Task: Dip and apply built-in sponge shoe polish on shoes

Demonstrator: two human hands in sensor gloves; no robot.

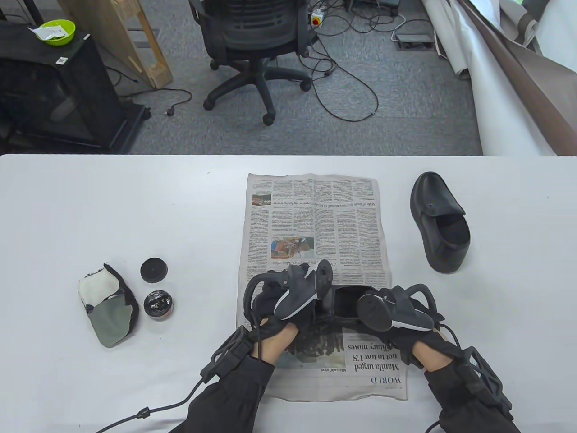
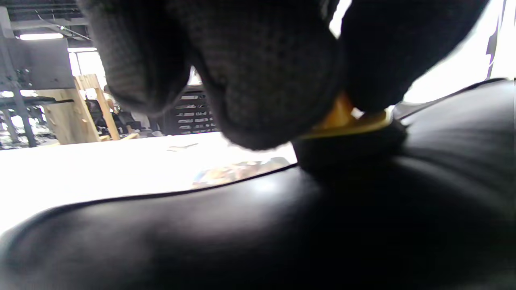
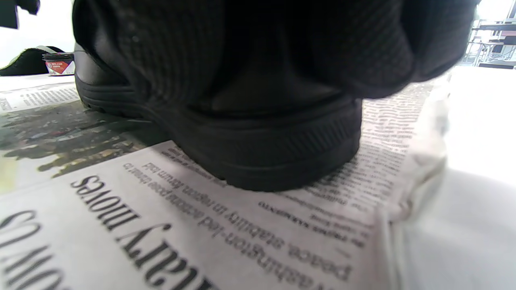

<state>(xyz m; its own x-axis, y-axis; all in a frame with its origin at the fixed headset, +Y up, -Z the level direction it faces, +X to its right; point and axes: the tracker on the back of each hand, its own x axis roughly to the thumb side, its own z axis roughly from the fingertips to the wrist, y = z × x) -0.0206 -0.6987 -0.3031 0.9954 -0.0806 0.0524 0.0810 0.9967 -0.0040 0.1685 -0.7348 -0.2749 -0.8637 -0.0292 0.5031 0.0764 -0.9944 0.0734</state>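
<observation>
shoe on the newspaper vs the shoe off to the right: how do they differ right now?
The shoe on the newspaper is gripped at the heel by the right hand, while the left hand presses a sponge applicator on its upper; the spare shoe lies untouched. The first sits on the newspaper, the spare on the bare table. The first is mostly hidden by hands; the spare shows its opening fully. Both are black slip-ons.

Both gloved hands hide most of the shoe (image 1: 345, 304) on the newspaper (image 1: 315, 216).
</observation>
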